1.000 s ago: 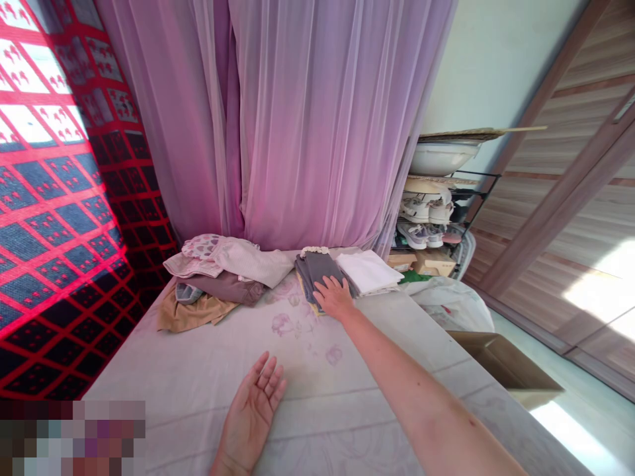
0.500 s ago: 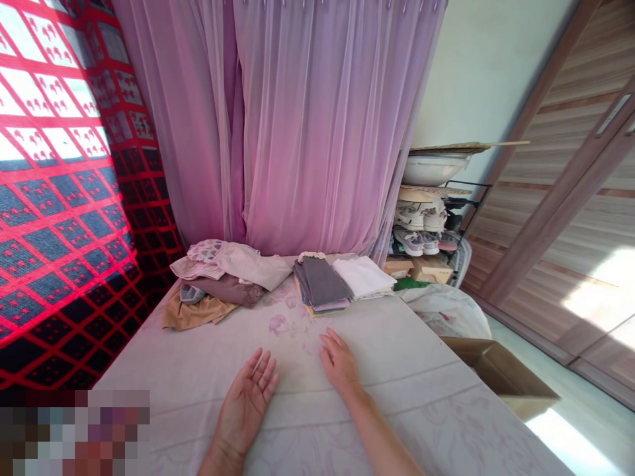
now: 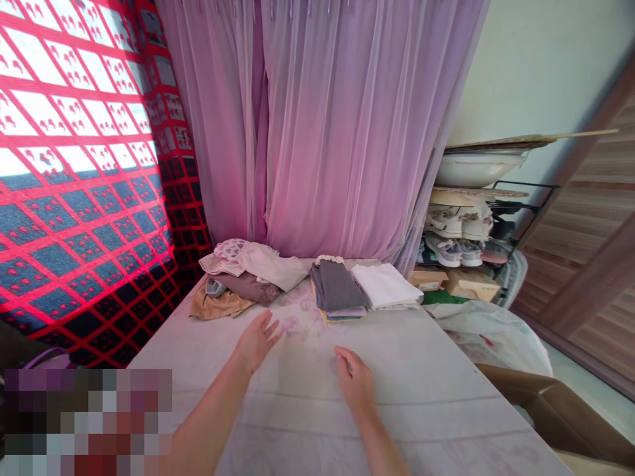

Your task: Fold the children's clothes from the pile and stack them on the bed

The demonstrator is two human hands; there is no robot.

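My left hand (image 3: 256,340) is held over the bedsheet (image 3: 297,410), its fingers spread and nothing in it. It is nearest to a loose heap of clothes at the back left: a tan garment (image 3: 218,303), a brownish-mauve one (image 3: 251,289) and a pale pink one (image 3: 272,264). Loosely curved and empty, my right hand (image 3: 356,378) hovers in front of a folded stack with a dark grey garment (image 3: 340,287) on top. A cream scrunchie-like band (image 3: 329,260) rests at the stack's back edge. Beside it on the right sits a folded white cloth (image 3: 387,285).
Purple curtains (image 3: 342,132) hang behind the bed. A red-and-black patterned cloth (image 3: 104,231) covers the left side. Beyond the right edge stand a shoe rack (image 3: 526,205) with sneakers (image 3: 454,251), a white basin (image 3: 479,168), a plastic bag (image 3: 496,334) and an open cardboard box (image 3: 555,396).
My left hand has reached forward toward the clothes heap and turned from palm up. My right hand has drawn back slightly, fingers more curled. The view has shifted left.
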